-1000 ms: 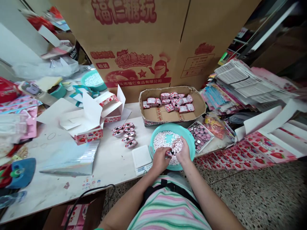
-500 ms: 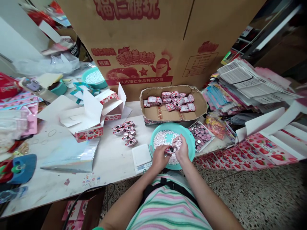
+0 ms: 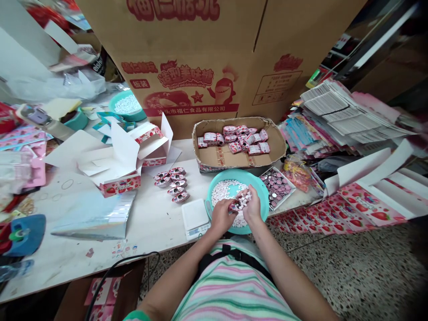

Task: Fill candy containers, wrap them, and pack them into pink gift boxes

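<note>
Left hand (image 3: 221,216), right hand (image 3: 252,206) closed on a pink packet (image 3: 235,206), above teal basin (image 3: 234,174) on white table (image 3: 150,214).

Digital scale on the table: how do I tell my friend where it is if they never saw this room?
Find the big red-printed cardboard carton, then look down to the white table below it. There, a teal plastic basin holds white and pink candies. The small white digital scale sits just beside it, the only flat white square with a little display along its front.
</note>
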{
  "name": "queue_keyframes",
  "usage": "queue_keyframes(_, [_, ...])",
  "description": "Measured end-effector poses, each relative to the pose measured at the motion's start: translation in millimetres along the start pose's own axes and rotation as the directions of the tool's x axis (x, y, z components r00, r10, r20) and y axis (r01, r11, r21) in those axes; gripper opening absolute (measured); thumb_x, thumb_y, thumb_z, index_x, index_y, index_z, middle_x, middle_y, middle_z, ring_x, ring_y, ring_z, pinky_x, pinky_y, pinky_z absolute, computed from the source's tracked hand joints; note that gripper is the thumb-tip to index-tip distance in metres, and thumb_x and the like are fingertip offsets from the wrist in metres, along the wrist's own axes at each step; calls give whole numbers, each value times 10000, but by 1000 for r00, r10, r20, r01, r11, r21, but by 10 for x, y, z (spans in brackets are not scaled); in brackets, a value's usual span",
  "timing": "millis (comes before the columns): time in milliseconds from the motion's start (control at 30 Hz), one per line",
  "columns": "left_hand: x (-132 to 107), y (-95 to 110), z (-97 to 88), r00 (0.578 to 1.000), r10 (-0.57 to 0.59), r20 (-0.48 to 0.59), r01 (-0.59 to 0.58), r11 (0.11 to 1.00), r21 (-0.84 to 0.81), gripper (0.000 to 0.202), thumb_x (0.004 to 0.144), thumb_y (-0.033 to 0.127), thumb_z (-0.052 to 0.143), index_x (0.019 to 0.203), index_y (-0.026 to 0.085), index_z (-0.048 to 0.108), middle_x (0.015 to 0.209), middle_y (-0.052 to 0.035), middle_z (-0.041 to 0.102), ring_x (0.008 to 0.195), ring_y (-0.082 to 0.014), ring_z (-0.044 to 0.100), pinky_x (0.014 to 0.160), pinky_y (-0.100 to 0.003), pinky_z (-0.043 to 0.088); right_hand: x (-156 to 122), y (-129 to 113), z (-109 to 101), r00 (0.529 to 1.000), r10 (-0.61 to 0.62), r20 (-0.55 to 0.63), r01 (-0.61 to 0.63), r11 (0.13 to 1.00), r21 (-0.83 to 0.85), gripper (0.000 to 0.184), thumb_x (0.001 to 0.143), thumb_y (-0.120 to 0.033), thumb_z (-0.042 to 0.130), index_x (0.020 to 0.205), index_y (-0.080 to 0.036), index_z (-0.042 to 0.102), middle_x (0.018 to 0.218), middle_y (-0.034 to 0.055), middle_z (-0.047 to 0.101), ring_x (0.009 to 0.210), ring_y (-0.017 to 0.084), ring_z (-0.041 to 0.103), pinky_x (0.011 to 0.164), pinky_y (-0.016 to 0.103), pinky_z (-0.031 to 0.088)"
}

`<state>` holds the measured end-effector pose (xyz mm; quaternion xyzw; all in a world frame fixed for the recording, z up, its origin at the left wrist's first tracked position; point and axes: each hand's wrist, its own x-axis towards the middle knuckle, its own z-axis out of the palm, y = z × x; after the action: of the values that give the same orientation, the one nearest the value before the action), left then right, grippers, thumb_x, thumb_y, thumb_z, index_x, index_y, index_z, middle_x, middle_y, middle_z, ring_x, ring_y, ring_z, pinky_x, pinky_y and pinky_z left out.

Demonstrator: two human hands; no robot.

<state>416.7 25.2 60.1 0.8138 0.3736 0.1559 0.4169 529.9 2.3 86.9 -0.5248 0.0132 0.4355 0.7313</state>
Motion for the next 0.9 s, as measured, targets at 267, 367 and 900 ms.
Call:
queue_keyframes(267, [21,-7,52,1000,-5,-21,4,999,-47,479,652,117,691,1111,229,603,1050,-49,654,975,-225,575,881,-380,434,2,-24,10,998,-57,-30,55,997,-54,379,757,-466,528,505,-211,407,479,-20,532,477,117,507,541,262,413])
queue_keyframes(367, [32,2,57,1000,-2,-28,0,998,-62,481,654,109,688,1111,234,604,1055,-45,656,977,-221,577,886,-379,435,22,-27,6,997,-79,-17,77,995,-56,395,767,-458,517,489,-214,381,443,-27,489,449,109,469,508,255,383])
queue_keyframes(900, [99,29,109,993,-60,-100,41,983,-181,461,628,99,717,1064,225,634,1032,-46,669,966,-216,602,888,-373,467,-9,-103,91,996,-89,-2,89,996,-6,401,777,-399,546,496,-214,328,429,-64,342,408,77,357,446,233,332])
